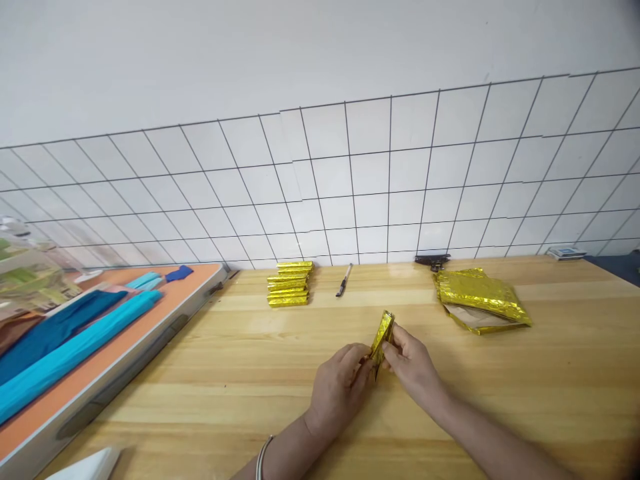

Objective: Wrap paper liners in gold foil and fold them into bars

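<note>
Between my two hands, a little above the wooden table point(225, 380), is a narrow folded strip of shiny gold foil paper point(384, 328), tilted with its top to the right. My left hand point(340, 383) pinches its lower left edge, fingers closed. On the other side my right hand point(413, 363) grips it with the thumb in front and the fingers behind, partly hidden. Farther back lies a row of similar folded gold strips point(289, 283). To the right rests a stack of flat gold foil sheets point(477, 297), with a pale brown underside showing.
A pen point(344, 280) lies near the back. Behind the gold stack is a black clip point(433, 261), close to the tiled wall point(370, 173). On the left, an orange-topped board point(150, 320) carries blue fabric rolls point(95, 347). A white object point(85, 465) sits at the front left.
</note>
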Demonstrator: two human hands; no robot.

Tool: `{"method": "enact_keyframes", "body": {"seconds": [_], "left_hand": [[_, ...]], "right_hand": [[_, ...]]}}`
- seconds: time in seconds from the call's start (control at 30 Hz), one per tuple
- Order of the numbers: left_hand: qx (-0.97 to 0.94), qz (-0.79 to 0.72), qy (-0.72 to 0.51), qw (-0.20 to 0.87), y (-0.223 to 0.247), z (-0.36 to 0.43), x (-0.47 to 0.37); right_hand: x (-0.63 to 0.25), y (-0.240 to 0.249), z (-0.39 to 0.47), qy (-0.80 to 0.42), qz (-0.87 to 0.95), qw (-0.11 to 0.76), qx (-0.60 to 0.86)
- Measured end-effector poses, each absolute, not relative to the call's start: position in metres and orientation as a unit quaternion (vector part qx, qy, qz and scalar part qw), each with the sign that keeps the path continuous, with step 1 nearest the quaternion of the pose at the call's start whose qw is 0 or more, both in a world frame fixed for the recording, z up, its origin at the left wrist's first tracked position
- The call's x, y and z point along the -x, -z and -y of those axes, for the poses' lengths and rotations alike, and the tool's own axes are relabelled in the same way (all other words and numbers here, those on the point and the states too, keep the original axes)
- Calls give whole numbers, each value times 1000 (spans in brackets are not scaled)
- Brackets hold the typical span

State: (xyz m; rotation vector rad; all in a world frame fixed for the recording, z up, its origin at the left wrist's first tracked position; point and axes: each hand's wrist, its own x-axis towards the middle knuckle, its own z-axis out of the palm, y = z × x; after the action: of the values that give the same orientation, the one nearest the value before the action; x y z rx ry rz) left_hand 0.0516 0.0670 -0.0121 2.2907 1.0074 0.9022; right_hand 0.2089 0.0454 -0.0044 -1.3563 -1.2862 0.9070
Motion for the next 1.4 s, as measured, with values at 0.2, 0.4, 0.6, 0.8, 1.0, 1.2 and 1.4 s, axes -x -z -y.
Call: {"method": "enact_keyframes", "body": {"seconds": [0.2, 0.4, 0.6, 0.8, 1.0, 1.2, 1.4], "left_hand": [[-861, -350, -313, 193, 13, -68, -52], [-863, -359, -301, 191, 15, -70, -52], [-846, -381, -308, 209, 10, -70, -51], [-826, -387, -334, 237, 6, -75, -48], [-820, -336, -396, 242, -4, -84, -39], [-810, -333, -401, 269, -10, -88, -35], [-787, -328, -403, 332, -8, -92, -34]], "right_hand": [[-206, -3, -42, -332, 558, 511, 563], [-205, -2, -42, -317, 570, 489, 579], [-208, -3, -41, -273, 594, 468, 595], [-212, -9, -39, -179, 667, 391, 609], [-210, -16, -34, -83, 722, 277, 629], [-209, -13, -34, -26, 744, 231, 627], [-211, -13, -34, 21, 757, 196, 623]]}}
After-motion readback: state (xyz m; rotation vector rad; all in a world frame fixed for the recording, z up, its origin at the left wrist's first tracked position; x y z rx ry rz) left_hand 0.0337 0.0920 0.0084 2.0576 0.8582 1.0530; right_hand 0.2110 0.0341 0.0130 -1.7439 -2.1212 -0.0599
